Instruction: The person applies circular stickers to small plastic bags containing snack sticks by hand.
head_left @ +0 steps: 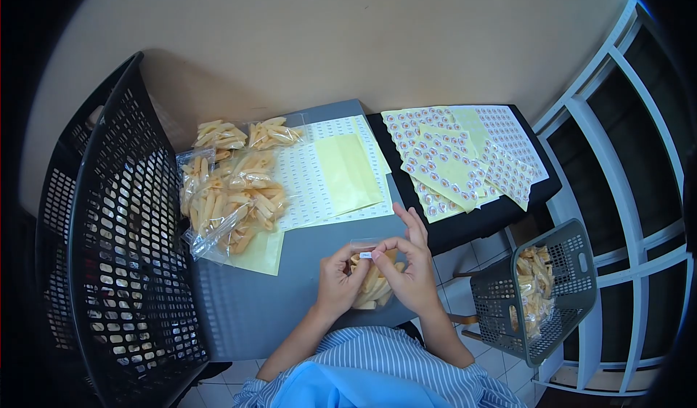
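Filling the left side of the view, a tall black crate [109, 248] stands on edge against the worktop's left edge, its mesh wall cut off by the dark rim of the picture, so its full shape is hard to make out. The grey worktop [247, 306] runs from the wall to the person's striped sleeves, which hide its near edge. A black table [483, 215] adjoins its right edge, almost wholly covered by sheets of round stickers [454, 157]; the print on them is too small to read. White label sheets [319, 183] lie at the worktop's far edge, with a yellow backing sheet [347, 172] partly covering them. A pile of clear snack bags [229, 194] sits near the far left corner, overlapping so that no count is possible. On the floor to the right, a small grey basket [555, 292] holds more bags, mostly hidden by its mesh.

Near the worktop's near right corner, both hands grasp one snack bag [372, 286]. The left hand [338, 283] and the right hand [412, 277] pinch its top edge together, fingers covering much of it. A small white label [365, 255] sits between the thumbs; its text is unreadable.
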Motion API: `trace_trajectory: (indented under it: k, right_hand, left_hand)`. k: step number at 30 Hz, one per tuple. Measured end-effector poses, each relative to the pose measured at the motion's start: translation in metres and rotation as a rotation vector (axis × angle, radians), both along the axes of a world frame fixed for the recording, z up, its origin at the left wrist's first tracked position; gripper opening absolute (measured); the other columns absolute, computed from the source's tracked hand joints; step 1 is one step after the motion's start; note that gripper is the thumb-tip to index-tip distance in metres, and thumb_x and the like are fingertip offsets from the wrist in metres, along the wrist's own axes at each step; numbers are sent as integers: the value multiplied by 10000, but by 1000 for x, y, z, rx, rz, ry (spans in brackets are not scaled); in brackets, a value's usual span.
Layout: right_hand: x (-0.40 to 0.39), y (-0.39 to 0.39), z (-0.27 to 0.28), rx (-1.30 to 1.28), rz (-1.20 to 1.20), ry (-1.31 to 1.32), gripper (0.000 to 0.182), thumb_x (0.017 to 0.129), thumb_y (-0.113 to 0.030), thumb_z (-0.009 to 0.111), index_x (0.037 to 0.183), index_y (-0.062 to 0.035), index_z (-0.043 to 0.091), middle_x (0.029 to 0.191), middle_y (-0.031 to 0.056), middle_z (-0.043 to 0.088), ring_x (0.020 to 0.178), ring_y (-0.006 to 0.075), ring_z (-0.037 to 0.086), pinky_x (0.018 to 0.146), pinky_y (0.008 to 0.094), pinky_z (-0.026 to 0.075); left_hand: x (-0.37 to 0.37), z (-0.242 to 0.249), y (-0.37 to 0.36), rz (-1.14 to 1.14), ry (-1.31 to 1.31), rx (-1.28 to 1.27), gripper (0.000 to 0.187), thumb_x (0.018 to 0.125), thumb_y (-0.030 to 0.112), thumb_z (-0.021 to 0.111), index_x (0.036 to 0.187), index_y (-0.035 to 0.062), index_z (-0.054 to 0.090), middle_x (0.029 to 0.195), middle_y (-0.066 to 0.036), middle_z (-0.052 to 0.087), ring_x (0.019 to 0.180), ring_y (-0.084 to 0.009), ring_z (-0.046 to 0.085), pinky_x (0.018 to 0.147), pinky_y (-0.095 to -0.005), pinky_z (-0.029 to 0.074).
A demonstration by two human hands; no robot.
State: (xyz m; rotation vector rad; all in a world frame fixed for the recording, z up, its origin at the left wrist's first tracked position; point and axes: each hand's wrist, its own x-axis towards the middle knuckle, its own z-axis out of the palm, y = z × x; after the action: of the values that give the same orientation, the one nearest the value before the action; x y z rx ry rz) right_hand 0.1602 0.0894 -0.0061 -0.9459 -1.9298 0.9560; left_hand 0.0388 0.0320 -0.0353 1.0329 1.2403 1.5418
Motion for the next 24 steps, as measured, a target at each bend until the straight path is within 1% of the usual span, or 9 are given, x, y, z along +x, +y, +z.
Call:
trace_trajectory:
  k: [3,10,12,15,16,18,19,21,24]
  right_hand:
    - [1,1,1,19,-6,-15,77,715,-143,655,747,-76,634,1328,186,343,1278,401,178,1016,481,173]
    - [0,1,4,54,8,-51,82,690,-140,666,726,-71,638,1328,188,342,1277,404,179,1014,481,182]
    - [-1,0,4,65,6,-62,80,687,-139,666,719,-71,638,1328,188,342,1276,406,181,1014,482,183]
    - [-3,0,4,63,-12,-42,64,674,-117,673,708,-75,637,1343,170,347,1288,382,186,1021,484,170]
    - [-3,0,4,71,-14,-43,78,669,-130,680,705,-74,639,1334,181,347,1279,396,189,1015,482,184]
    - [-3,0,5,80,-20,-48,93,665,-143,687,703,-73,640,1325,191,348,1270,410,192,1010,480,197]
    - [-4,0,5,84,-26,-49,98,654,-142,697,690,-72,640,1322,190,353,1266,409,204,1006,480,208]
    - [-4,0,5,90,-36,-51,104,642,-142,707,678,-70,640,1318,189,359,1262,409,216,1002,479,219]
    - [-4,0,1,39,-62,-6,111,625,-142,719,647,-68,639,1307,193,370,1250,406,247,993,479,239]
  left_hand:
    - [-1,-8,0,-42,-54,7,213,826,3,516,1026,-18,588,916,-63,626,813,-72,558,695,-213,458]
    - [-3,-8,1,-53,-56,49,234,821,-3,527,1050,-24,577,946,-78,625,841,-91,571,716,-224,467]
    - [-3,-7,2,-38,-33,81,201,840,24,534,1032,-21,574,934,-71,611,816,-87,564,690,-207,456]
    - [-5,-4,1,-46,4,63,194,838,24,539,1022,-22,579,930,-72,612,814,-91,567,684,-210,460]
    - [-5,-5,1,-49,3,63,194,838,24,539,1022,-22,579,930,-72,612,814,-91,567,684,-210,460]
    - [-5,-7,2,-58,-15,65,238,814,1,543,1047,-32,575,960,-96,624,866,-121,581,747,-238,472]
    - [-5,-8,2,-63,-17,65,238,814,1,543,1047,-32,575,960,-96,624,866,-121,581,747,-238,472]
    - [-4,-8,2,-58,-3,74,209,827,24,556,1030,-23,578,917,-71,616,814,-94,569,692,-220,467]
    - [-6,-8,0,-78,102,79,243,800,24,577,1037,-30,574,921,-77,616,820,-100,571,705,-223,467]
